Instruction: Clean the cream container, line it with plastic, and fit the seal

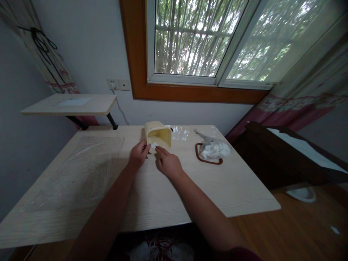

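A cream plastic box (pixel 158 134) lies tipped on its side on the wooden table (pixel 108 188), its opening facing me. A small white piece (pixel 153 146) sits at the box's front edge. My left hand (pixel 138 155) pinches this white piece with curled fingers. My right hand (pixel 168 164) rests on the table just right of it, fingers bent, fingertips touching the piece.
A clear plastic bag with white contents (pixel 214 148) lies on a brown ring (pixel 199 156) to the right. Crumpled clear plastic (pixel 179 132) lies behind the box. A raised side shelf (pixel 70 104) stands at the back left, a dark bed frame (pixel 285 159) at the right.
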{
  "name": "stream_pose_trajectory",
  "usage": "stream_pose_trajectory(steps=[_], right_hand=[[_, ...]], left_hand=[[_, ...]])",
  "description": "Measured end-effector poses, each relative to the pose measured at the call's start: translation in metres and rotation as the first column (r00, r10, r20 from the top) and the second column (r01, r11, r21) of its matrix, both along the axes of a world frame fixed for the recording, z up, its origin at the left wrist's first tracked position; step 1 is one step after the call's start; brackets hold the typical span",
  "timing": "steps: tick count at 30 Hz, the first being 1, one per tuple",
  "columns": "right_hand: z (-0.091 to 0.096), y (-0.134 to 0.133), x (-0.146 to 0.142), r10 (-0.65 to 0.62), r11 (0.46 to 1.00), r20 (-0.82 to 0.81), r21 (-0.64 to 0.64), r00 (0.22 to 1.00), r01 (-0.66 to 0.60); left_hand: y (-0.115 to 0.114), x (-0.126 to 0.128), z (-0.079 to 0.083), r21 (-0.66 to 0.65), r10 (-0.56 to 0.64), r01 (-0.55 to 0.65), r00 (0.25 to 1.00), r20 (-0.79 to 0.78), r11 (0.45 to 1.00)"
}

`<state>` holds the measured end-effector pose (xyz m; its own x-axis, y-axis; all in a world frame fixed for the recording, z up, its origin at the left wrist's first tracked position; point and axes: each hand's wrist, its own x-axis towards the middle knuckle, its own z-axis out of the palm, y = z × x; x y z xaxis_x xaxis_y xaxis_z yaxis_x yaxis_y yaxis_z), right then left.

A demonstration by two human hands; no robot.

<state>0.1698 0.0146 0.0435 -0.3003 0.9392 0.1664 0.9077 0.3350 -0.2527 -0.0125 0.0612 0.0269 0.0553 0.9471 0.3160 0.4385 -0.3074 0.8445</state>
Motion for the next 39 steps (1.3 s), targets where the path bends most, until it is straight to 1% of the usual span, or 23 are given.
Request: stream_pose_trajectory(steps=[3,5,6,8,12,14,16,19,22,24,26,29,32,36,38,39], right_hand=[[0.001,0.002,0.007,-0.110,0.994,0.084,0.017,0.990,0.109],[-0.001,0.003,0.009,-0.148,0.989,0.106,0.022,0.983,0.147],[-0.002,0.003,0.009,-0.148,0.989,0.104,0.020,0.984,0.146],[-0.004,0.002,0.005,-0.106,0.994,0.074,0.015,0.992,0.106],[-0.005,-0.002,-0.006,0.048,0.999,-0.034,0.011,0.998,-0.048],[-0.004,-0.003,-0.009,0.073,0.997,-0.049,-0.003,0.996,-0.073],[-0.002,-0.002,-0.007,0.045,0.999,-0.013,-0.029,0.999,-0.045],[0.001,0.001,0.001,-0.039,0.998,0.068,-0.042,0.997,0.042],[0.001,0.004,0.010,-0.121,0.993,0.080,-0.002,0.989,0.121],[0.002,0.004,0.011,-0.137,0.990,0.062,0.037,0.989,0.135],[0.003,0.004,0.010,-0.094,0.992,0.055,0.091,0.994,0.088],[0.006,0.002,0.004,0.018,0.985,0.064,0.172,0.998,-0.029],[0.009,0.006,-0.003,0.109,0.972,0.064,0.201,0.992,-0.120],[0.016,0.023,-0.011,0.207,0.966,0.099,0.139,0.973,-0.219],[0.021,0.036,-0.015,0.211,0.972,0.140,0.074,0.967,-0.223],[0.023,0.043,-0.018,0.210,0.976,0.170,0.018,0.963,-0.216]], left_hand=[[-0.001,0.000,0.002,0.011,0.019,-0.019,1.000,-0.021,1.000],[-0.001,0.000,0.002,0.019,0.023,-0.023,0.999,-0.024,1.000],[0.000,0.001,0.001,0.022,0.019,-0.018,1.000,-0.023,1.000],[0.000,0.002,-0.001,0.021,0.005,-0.004,1.000,-0.026,1.000],[0.000,0.005,-0.003,0.008,-0.030,0.031,0.999,-0.040,0.999],[0.000,0.005,-0.003,0.008,-0.035,0.035,0.999,-0.033,0.999],[-0.001,0.006,-0.002,0.012,-0.030,0.030,0.999,-0.027,0.999],[-0.002,0.006,-0.002,0.019,-0.022,0.023,0.999,-0.038,1.000],[-0.002,0.006,-0.001,0.033,-0.005,0.007,0.999,-0.053,0.999],[-0.001,0.006,-0.001,0.055,0.004,0.000,0.998,-0.068,0.998],[0.000,0.006,-0.001,0.088,0.008,0.000,0.996,-0.088,0.996],[0.003,0.006,-0.003,0.130,0.014,0.001,0.994,-0.112,0.992],[0.005,0.006,-0.005,0.152,0.014,0.008,0.990,-0.142,0.988],[0.005,0.005,-0.005,0.154,0.009,0.016,0.987,-0.163,0.988],[0.006,0.003,-0.004,0.141,-0.005,0.030,0.985,-0.170,0.990],[0.006,0.003,-0.004,0.136,-0.011,0.035,0.985,-0.173,0.990]])
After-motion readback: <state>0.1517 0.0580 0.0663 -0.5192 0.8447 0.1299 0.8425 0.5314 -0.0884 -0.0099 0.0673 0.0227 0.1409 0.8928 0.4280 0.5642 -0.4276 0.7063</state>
